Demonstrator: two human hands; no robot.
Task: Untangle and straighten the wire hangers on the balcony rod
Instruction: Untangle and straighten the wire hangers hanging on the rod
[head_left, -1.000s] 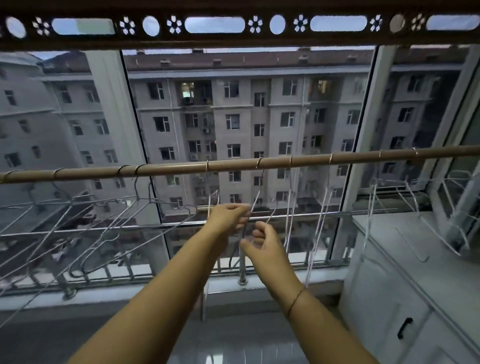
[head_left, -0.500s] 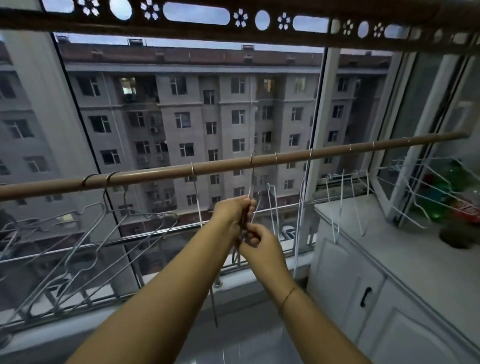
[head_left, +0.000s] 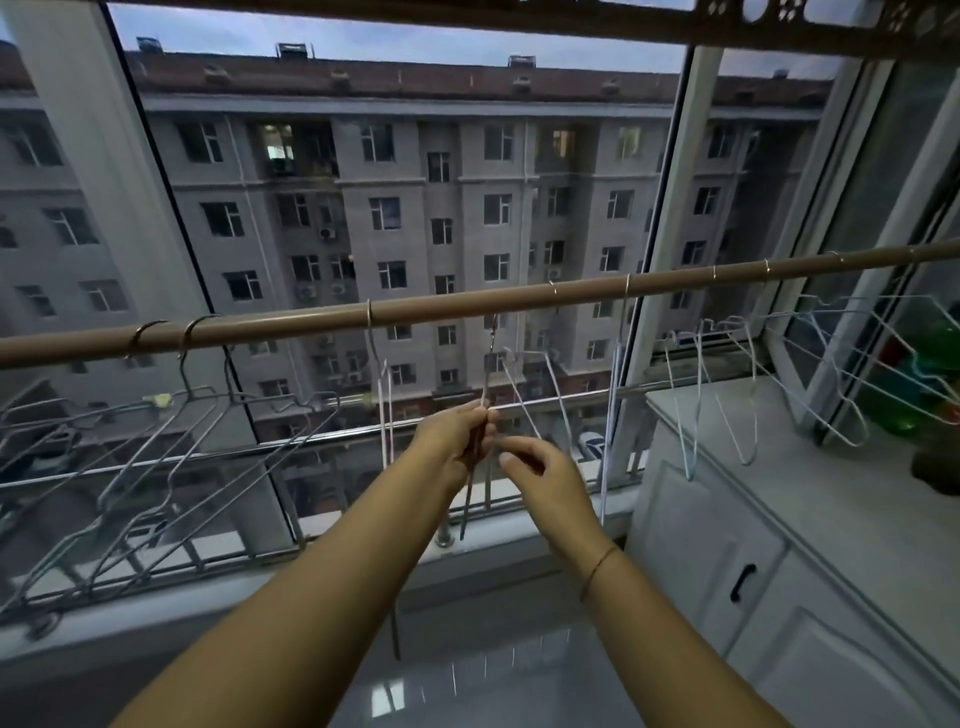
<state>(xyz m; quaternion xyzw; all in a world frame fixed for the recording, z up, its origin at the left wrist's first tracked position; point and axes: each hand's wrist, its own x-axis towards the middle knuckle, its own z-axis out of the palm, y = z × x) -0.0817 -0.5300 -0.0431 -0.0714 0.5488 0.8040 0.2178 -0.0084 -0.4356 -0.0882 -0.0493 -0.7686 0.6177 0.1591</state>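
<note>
A brown balcony rod (head_left: 447, 309) runs across the view, rising to the right. Several wire hangers hang from it. A tangled grey bunch (head_left: 156, 457) splays out at the left. White hangers (head_left: 696, 395) hang at the right above the cabinet. At the middle, a thin dark hanger (head_left: 485, 374) hangs edge-on from the rod. My left hand (head_left: 460, 441) is shut on this hanger's wire just below the hook. My right hand (head_left: 545, 480) sits just right of it, fingers loosely curled and apart, with no wire clearly in its grip.
A white cabinet (head_left: 753, 545) with a pale countertop fills the lower right, with green objects (head_left: 930, 374) at its far end. A metal railing (head_left: 218, 457) and large window panes stand behind the rod. Glossy floor tiles (head_left: 467, 686) lie below.
The view has shifted left and tilted up a little. My right hand has come off the middle hanger and opened slightly. My left hand still grips it.
</note>
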